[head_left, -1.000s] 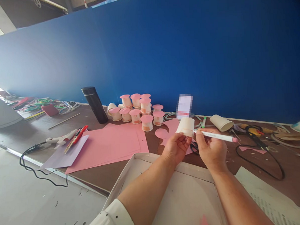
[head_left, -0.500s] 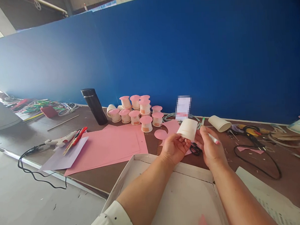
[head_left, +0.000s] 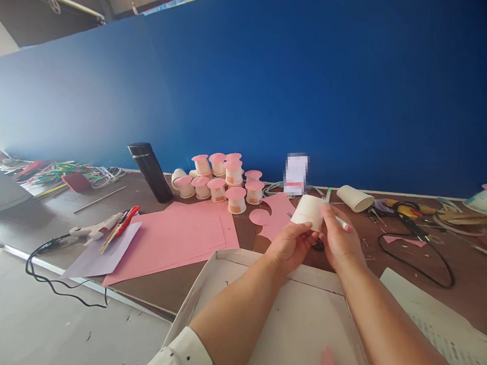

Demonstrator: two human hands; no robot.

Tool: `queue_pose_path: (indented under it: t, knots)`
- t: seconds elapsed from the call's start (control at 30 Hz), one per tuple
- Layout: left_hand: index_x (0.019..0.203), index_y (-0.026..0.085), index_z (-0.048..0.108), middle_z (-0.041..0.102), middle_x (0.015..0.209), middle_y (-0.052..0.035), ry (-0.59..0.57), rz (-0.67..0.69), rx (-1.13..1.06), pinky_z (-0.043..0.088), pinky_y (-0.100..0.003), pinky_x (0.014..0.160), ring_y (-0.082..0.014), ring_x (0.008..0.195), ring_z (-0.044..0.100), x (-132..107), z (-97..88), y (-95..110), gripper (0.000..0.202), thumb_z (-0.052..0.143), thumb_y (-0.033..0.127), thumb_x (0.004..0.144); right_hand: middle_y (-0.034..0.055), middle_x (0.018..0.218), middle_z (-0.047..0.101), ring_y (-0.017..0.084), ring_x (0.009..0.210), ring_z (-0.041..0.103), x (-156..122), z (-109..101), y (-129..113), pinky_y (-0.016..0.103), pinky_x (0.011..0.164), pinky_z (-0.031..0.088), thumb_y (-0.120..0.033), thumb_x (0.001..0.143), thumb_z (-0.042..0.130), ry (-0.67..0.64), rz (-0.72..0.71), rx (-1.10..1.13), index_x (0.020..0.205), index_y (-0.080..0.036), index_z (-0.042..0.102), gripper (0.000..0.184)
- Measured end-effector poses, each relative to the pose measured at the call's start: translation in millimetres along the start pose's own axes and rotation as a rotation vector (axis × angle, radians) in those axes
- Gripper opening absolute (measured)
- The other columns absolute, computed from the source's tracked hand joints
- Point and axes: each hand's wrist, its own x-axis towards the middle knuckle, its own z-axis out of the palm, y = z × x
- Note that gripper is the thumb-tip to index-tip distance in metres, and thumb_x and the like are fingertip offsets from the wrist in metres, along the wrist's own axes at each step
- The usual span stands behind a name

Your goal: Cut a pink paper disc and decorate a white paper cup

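Brown desk (head_left: 167,288), well strewn

A black flask (head_left: 151,173) stands near pink-topped cups (head_left: 236,202), with pink sheets (head_left: 184,228) in front and a thin stick (head_left: 99,200) leftward. To the right lie a white cup (head_left: 352,198) on its side and a printed sheet (head_left: 429,311).

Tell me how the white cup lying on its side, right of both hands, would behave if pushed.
The white cup would probably roll, curving rather than running straight, since its round wall tapers. It is likely light, as it looks like a hollow paper cup, open at the wider end. That seemingly papery wall might dent if squeezed firmly.
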Motion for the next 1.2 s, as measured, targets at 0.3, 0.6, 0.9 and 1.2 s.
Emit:
queue_pose_path:
  t: [0.3,0.6,0.9,1.2]
  knots:
    - [0.089,0.007,0.066,0.066,0.082,-0.0081,0.147,0.077,-0.051,0.053,-0.018,0.07,-0.0091,0.068,0.061,6,-2.0,9,0.013,0.064,0.007,0.076,0.0069,0.086,0.069,0.019,0.076,0.065,-20,1,-27,0.036,0.075,0.054,-0.045,0.089,0.05,0.075,-0.483,-0.426,0.105,-0.02,0.07,0.037]
    - [0.083,0.006,0.066,0.066,0.078,-0.0079,0.177,0.099,-0.04,0.052,-0.019,0.071,-0.0086,0.067,0.061,7,-1.2,10,0.008,0.062,0.006,0.077,0.0073,0.085,0.068,0.019,0.076,0.065,-22,2,-19,0.033,0.07,0.053,-0.035,0.083,0.061,0.003,-0.63,-0.456,0.089,-0.018,0.062,0.018]
    - [0.08,0.008,0.067,0.068,0.077,-0.0066,0.151,0.139,-0.011,0.05,-0.022,0.077,-0.0095,0.068,0.061,8,-3.9,7,0.009,0.069,0.01,0.072,0.0045,0.076,0.066,0.018,0.068,0.063,-21,3,-20,0.032,0.068,0.051,-0.032,0.083,0.06,0.023,-0.754,-0.577,0.083,-0.018,0.062,0.014]
    - [0.082,0.008,0.069,0.069,0.081,-0.0074,0.12,0.147,0.01,0.049,-0.024,0.082,-0.011,0.073,0.063,7,-1.9,7,0.012,0.071,0.012,0.07,0.0043,0.075,0.067,0.019,0.067,0.064,-21,2,-19,0.032,0.066,0.05,-0.036,0.084,0.059,0.029,-0.745,-0.633,0.083,-0.019,0.061,0.017]
